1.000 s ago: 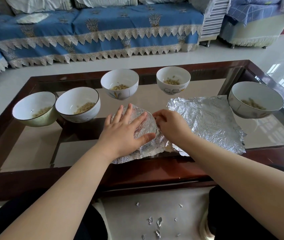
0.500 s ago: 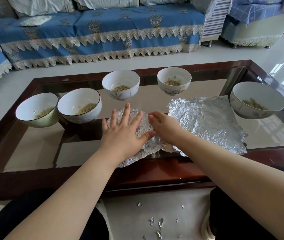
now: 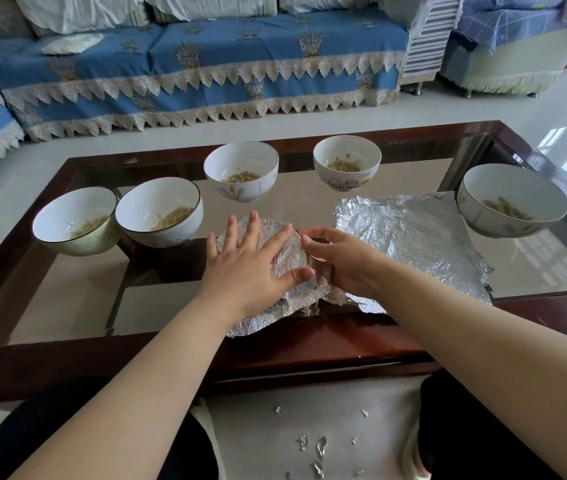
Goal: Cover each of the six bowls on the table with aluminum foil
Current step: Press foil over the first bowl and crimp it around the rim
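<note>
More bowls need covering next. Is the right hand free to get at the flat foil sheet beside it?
Probably yes. The flat foil sheet lies bare just right of the right hand, nothing on it; that hand would first have to leave the foil-covered bowl.

Bare forearms, dark trousers.

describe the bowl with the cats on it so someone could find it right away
On the glass coffee table, look along the far row of open bowls. The cat bowl is the right one of the two farthest back, and it alone has small cartoon cats drawn on its side.
</note>
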`<act>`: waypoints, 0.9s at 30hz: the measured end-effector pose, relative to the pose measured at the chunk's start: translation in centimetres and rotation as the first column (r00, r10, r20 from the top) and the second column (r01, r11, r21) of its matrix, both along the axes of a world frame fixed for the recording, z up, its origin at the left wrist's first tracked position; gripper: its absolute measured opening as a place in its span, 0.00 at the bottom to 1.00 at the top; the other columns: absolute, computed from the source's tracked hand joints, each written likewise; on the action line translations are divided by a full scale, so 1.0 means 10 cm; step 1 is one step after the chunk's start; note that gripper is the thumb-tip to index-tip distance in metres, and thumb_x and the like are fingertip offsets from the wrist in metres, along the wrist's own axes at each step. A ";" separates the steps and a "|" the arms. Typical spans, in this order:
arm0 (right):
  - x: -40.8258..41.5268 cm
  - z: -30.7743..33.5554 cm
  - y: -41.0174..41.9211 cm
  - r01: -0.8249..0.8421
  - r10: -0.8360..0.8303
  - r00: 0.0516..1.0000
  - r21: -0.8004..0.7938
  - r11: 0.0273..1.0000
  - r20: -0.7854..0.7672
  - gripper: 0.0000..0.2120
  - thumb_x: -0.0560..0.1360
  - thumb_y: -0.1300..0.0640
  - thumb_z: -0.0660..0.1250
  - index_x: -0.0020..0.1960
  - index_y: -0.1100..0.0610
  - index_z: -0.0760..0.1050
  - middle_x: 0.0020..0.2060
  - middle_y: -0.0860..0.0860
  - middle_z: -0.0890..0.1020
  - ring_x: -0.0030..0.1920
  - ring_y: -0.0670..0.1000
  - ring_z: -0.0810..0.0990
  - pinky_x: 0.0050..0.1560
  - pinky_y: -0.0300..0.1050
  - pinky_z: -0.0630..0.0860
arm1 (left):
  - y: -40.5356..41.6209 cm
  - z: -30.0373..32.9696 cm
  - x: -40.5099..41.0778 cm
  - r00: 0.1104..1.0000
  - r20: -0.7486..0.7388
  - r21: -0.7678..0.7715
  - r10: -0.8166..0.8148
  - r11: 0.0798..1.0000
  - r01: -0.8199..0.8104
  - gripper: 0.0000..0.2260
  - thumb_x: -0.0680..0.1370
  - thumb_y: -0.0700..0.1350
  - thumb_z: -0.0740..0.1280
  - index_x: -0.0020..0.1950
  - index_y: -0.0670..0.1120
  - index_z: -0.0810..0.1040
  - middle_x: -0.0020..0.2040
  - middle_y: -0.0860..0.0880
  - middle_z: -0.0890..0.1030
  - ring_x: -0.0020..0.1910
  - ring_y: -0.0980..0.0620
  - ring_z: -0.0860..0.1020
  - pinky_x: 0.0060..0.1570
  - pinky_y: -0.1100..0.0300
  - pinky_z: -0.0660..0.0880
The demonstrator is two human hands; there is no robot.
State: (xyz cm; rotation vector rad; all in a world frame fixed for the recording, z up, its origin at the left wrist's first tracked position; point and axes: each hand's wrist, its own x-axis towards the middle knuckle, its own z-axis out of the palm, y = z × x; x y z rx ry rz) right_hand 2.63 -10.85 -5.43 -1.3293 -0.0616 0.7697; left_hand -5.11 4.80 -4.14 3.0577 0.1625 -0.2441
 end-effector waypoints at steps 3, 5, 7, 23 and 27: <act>-0.03 0.00 0.00 0.017 -0.013 0.999 0.085 0.996 -0.047 0.04 0.80 0.64 0.62 0.50 0.62 0.75 0.34 0.51 0.78 0.26 0.45 0.77 0.25 0.38 0.74 | -0.01 0.00 0.00 1.000 -0.003 -0.001 0.001 1.000 -0.001 0.42 0.65 0.79 0.37 0.78 0.67 0.39 0.81 0.46 0.37 0.79 0.40 0.37 0.75 0.36 0.40; -0.06 0.01 0.01 0.027 -0.022 0.999 0.114 0.993 -0.049 0.06 0.80 0.65 0.60 0.47 0.63 0.76 0.28 0.49 0.79 0.24 0.44 0.76 0.25 0.37 0.73 | -0.01 0.00 0.00 1.000 -0.006 -0.003 0.002 1.000 -0.002 0.42 0.65 0.78 0.37 0.78 0.67 0.39 0.81 0.47 0.37 0.79 0.40 0.37 0.75 0.36 0.39; -0.09 0.02 0.01 0.049 -0.043 0.998 0.125 0.991 -0.047 0.08 0.80 0.66 0.59 0.46 0.63 0.76 0.25 0.47 0.79 0.24 0.43 0.77 0.25 0.36 0.74 | -0.01 0.00 0.00 1.000 -0.006 -0.002 0.004 1.000 -0.004 0.42 0.65 0.78 0.37 0.78 0.67 0.39 0.81 0.47 0.37 0.79 0.40 0.37 0.75 0.36 0.40; -0.19 -0.12 0.17 0.241 -0.058 0.910 -0.409 0.880 0.411 0.23 0.83 0.53 0.56 0.30 0.57 0.64 0.13 0.44 0.66 0.16 0.42 0.63 0.22 0.33 0.60 | -0.01 -0.04 0.00 1.000 0.019 0.004 0.016 1.000 -0.016 0.41 0.66 0.78 0.37 0.78 0.68 0.40 0.82 0.47 0.39 0.80 0.40 0.39 0.76 0.37 0.42; -0.19 -0.14 0.16 0.211 -0.199 0.977 -0.206 0.955 0.076 0.14 0.82 0.53 0.59 0.41 0.60 0.73 0.20 0.49 0.68 0.21 0.47 0.64 0.28 0.42 0.63 | -0.01 -0.03 0.00 1.000 0.015 0.000 0.015 1.000 -0.015 0.42 0.65 0.79 0.36 0.78 0.67 0.40 0.82 0.47 0.39 0.80 0.40 0.38 0.76 0.37 0.42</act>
